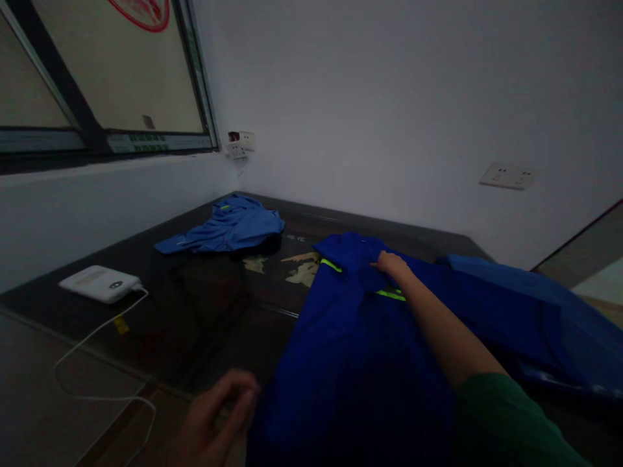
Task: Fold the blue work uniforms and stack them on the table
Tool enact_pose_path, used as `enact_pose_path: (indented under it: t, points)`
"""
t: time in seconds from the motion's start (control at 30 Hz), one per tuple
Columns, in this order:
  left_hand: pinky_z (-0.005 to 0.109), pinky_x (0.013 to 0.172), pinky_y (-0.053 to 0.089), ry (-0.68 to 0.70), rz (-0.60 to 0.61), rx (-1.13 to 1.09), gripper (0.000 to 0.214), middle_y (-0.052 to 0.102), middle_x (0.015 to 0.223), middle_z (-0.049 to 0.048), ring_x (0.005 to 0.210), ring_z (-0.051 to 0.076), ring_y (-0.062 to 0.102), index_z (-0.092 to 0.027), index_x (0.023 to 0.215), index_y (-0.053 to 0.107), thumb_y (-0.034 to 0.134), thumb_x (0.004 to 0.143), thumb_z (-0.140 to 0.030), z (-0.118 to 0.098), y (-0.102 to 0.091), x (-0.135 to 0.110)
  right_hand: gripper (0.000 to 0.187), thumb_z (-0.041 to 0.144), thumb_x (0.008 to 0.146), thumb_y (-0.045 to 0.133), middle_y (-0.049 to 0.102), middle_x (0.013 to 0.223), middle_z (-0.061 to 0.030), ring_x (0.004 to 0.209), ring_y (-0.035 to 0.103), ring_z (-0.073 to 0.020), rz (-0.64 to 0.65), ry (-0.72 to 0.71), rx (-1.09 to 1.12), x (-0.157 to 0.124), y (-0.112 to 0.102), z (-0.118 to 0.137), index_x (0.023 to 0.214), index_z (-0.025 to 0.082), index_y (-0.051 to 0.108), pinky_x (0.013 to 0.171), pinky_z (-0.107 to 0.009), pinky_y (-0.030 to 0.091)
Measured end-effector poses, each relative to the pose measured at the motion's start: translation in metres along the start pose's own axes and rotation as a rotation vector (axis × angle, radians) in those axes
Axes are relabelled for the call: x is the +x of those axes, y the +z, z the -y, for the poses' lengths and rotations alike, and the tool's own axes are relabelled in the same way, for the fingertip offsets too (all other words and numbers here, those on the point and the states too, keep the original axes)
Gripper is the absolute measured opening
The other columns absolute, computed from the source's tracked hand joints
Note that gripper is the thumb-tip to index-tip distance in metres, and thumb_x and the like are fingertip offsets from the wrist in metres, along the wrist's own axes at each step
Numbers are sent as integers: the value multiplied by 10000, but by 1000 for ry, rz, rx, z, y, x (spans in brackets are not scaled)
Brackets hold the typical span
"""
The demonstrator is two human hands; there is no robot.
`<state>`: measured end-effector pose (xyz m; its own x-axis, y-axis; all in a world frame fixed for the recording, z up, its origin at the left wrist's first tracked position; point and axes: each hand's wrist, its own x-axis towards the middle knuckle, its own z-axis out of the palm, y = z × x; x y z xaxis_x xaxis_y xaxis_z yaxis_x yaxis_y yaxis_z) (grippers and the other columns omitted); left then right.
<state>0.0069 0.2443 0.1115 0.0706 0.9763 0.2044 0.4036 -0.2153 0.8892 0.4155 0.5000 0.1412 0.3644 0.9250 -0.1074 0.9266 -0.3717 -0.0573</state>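
Note:
A dark blue work jacket (335, 344) with bright yellow-green strips is spread over the dark table, its collar end toward the wall and one sleeve stretched to the right. My right hand (393, 264) rests at its upper chest, just below the collar, fingers curled and closed on the cloth. Low in the view, my left hand (219, 415) is beside the jacket's left edge. It is slightly blurred, fingers bent and thumb apart, with nothing visible in it. Whether it touches the cloth is unclear.
A lighter blue garment (238, 224) lies crumpled at the far left of the table (195, 305). A white power bank (100, 283) with a cable hanging over the edge sits near the left side. More blue cloth (540, 292) lies at right. Wall sockets (509, 176) are behind.

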Motion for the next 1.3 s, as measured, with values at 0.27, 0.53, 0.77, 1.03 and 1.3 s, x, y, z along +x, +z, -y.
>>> enact_pose_path:
  t: [0.27, 0.53, 0.77, 1.03, 1.3]
  points:
    - [344, 973, 432, 551, 48, 250, 393, 600, 1104, 94, 1063, 197, 549, -135, 1109, 609, 397, 806, 0, -61, 108, 278, 588, 436, 867, 598, 546, 1256, -263, 1180, 554, -350, 47, 28, 57, 3, 30, -26, 1310, 80, 446, 925, -402, 447]
    - [458, 1059, 329, 476, 487, 512, 507, 511, 1325, 103, 1229, 268, 451, -225, 1165, 655, 540, 703, -52, 46, 147, 412, 497, 137, 758, 646, 645, 1107, -117, 1056, 615, -223, -85, -84, 588, 0, 46, -54, 1246, 162, 557, 892, -328, 470]
    - [362, 960, 439, 476, 677, 84, 225, 668, 1143, 111, 1083, 228, 585, -158, 839, 694, 507, 774, -265, 34, 157, 466, 322, 204, 708, 620, 710, 1005, -61, 950, 655, -228, 91, -256, 1022, -12, 50, -61, 1019, 196, 705, 847, -365, 515]
    - [263, 713, 457, 410, 544, 75, 236, 625, 722, 24, 724, 156, 554, -149, 736, 601, 434, 821, -293, 21, 203, 501, 432, 372, 791, 564, 610, 1293, -58, 1289, 480, -291, -236, -214, 905, -48, 9, -67, 1207, 303, 655, 1065, -493, 377]
    - [244, 757, 425, 575, 530, 170, 265, 636, 896, 39, 787, 148, 559, -141, 1043, 615, 460, 880, -281, 24, 251, 494, 617, 407, 760, 623, 530, 1384, -40, 1356, 385, -317, -211, -158, 764, -99, 49, -98, 1364, 394, 498, 1076, -533, 370]
